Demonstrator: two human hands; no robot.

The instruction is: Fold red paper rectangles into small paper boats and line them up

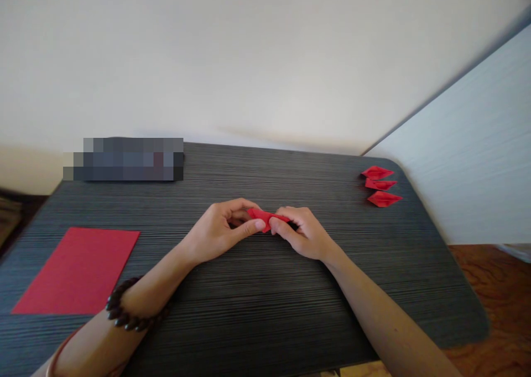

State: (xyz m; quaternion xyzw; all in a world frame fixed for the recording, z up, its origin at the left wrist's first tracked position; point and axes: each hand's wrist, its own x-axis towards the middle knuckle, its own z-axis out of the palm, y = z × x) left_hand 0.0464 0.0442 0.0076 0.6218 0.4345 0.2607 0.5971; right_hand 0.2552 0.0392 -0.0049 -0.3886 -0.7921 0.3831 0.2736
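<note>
Head view: I observe the folded red paper piece [267,217] at mid-table, pinched at both ends. The left hand [218,227] holds its left end between thumb and fingers; the right hand [306,233] holds its right end likewise. Contact between piece and dark table [257,316] cannot be determined. Three folded red paper shapes [384,199] lie lined up near the far right corner; flat red paper [78,269] lies at left.

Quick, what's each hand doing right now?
Left hand: closed, holding the left side of a folded red paper.
Right hand: closed, holding the same paper's right side.
</note>
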